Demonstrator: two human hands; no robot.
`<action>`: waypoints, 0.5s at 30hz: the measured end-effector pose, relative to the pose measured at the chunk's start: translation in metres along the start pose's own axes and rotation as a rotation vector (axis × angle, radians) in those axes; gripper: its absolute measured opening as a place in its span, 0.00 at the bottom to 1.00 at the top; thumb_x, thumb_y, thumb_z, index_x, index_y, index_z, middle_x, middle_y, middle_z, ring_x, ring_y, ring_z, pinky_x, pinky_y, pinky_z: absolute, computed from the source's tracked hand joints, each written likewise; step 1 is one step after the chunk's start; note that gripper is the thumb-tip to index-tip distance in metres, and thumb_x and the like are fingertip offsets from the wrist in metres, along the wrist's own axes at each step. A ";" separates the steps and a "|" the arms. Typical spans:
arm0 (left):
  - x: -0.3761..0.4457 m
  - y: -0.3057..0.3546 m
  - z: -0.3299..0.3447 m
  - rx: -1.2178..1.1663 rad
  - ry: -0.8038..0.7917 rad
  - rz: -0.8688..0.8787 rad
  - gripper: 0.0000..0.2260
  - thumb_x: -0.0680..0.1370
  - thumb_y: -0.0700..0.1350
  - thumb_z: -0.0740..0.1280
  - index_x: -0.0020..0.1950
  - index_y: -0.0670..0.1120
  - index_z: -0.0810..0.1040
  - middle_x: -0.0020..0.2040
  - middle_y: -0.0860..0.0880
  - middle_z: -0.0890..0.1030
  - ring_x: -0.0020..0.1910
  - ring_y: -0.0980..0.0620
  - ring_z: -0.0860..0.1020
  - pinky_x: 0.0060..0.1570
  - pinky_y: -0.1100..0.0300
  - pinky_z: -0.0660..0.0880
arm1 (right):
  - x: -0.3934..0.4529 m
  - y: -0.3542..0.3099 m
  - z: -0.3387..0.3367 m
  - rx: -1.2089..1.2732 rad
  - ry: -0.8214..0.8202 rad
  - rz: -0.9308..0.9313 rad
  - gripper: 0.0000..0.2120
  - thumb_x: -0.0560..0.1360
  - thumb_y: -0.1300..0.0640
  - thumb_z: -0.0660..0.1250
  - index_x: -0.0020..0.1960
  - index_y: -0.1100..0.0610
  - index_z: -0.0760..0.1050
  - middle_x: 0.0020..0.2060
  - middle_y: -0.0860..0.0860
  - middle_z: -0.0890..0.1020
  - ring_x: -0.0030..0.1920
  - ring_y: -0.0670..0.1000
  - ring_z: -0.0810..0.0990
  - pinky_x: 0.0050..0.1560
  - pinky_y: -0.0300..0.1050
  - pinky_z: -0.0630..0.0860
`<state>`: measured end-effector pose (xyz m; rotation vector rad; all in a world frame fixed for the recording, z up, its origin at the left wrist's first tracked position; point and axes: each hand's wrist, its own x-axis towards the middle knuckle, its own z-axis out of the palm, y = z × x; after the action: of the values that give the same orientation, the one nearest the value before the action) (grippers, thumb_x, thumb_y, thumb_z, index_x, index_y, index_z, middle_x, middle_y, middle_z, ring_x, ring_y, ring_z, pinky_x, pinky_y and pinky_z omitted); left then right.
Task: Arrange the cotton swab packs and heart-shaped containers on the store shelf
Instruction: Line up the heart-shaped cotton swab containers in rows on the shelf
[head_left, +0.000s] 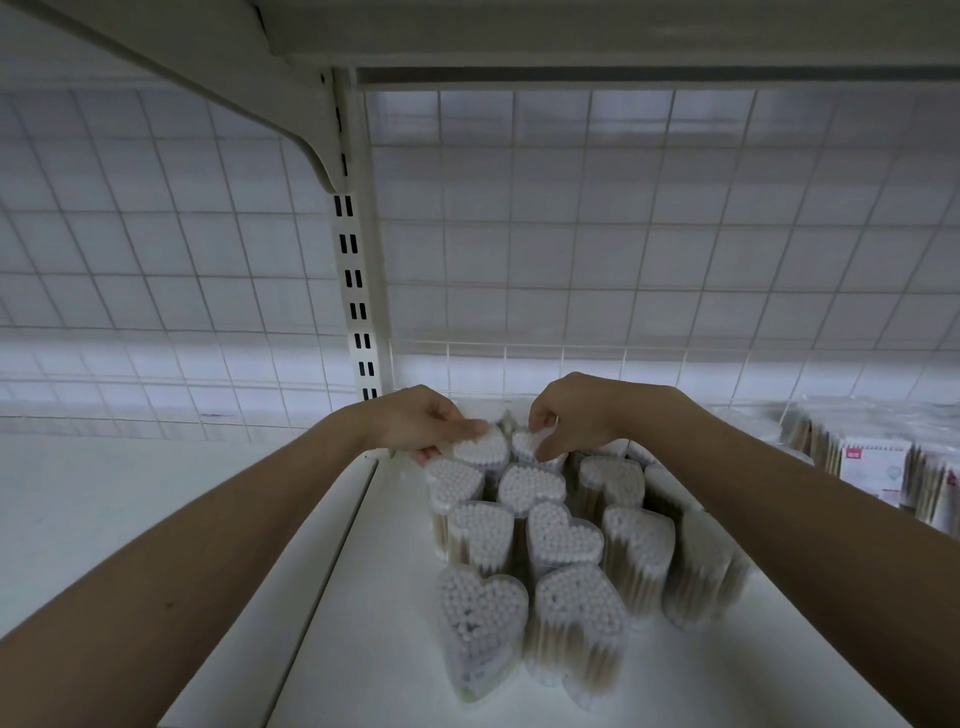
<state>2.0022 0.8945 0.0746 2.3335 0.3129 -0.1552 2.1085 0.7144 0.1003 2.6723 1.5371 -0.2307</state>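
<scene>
**Hands seating back-row hearts against the wire fence**

Both hands work the far end of the cluster of heart-shaped containers (524, 540) on the shelf (363, 649). Left hand (423, 423) has fingers curled, pinching the rim of the back-left heart container (483, 451). Right hand (563, 415) is curled too, fingertips nipping the top of the back-middle heart container (530, 441). Whether either container is lifted or only being nudged, cannot tell.

Judged step: squaring up the rear row. To do it well, keep each container upright, hold by the rim rather than pressing the swab tips, slide rather than lift, and set the heart lobes to nest with the row in front. Front-row hearts lean slightly outward and look tippy; a bumped forearm could topple them.

Edges and room, all relative to the cluster: the low wire fence (571, 358) sits just behind, so little travel is left that way. The slotted upright (358, 291) and shelf seam lie just left of the cluster. Bare shelf is open in front and to the front right. Cotton swab packs (872, 467) with a pink-marked label stand well to the right, against the back. The upper shelf (571, 36) overhangs above, limiting lift height.
</scene>
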 end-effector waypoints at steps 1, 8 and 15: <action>0.002 0.001 0.002 0.041 0.012 -0.003 0.14 0.74 0.56 0.68 0.48 0.46 0.81 0.40 0.52 0.79 0.35 0.59 0.76 0.28 0.73 0.70 | 0.000 0.000 0.000 -0.004 -0.003 -0.001 0.22 0.73 0.48 0.68 0.64 0.57 0.73 0.60 0.51 0.76 0.59 0.52 0.73 0.55 0.42 0.69; 0.004 0.004 0.000 0.128 -0.109 -0.013 0.20 0.77 0.51 0.66 0.68 0.50 0.72 0.62 0.53 0.76 0.50 0.59 0.76 0.40 0.71 0.72 | 0.002 0.000 -0.003 -0.004 -0.047 0.016 0.17 0.75 0.50 0.66 0.61 0.56 0.76 0.57 0.51 0.78 0.57 0.52 0.76 0.56 0.44 0.72; 0.022 -0.004 -0.015 0.275 0.251 0.178 0.09 0.75 0.41 0.69 0.55 0.43 0.77 0.50 0.49 0.77 0.41 0.54 0.75 0.39 0.74 0.69 | 0.016 0.013 -0.006 0.002 0.067 0.057 0.13 0.77 0.60 0.57 0.53 0.67 0.76 0.55 0.61 0.80 0.57 0.59 0.76 0.57 0.50 0.73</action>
<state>2.0222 0.9117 0.0782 2.6448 0.2153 0.1959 2.1281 0.7227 0.1038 2.7480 1.4757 -0.1426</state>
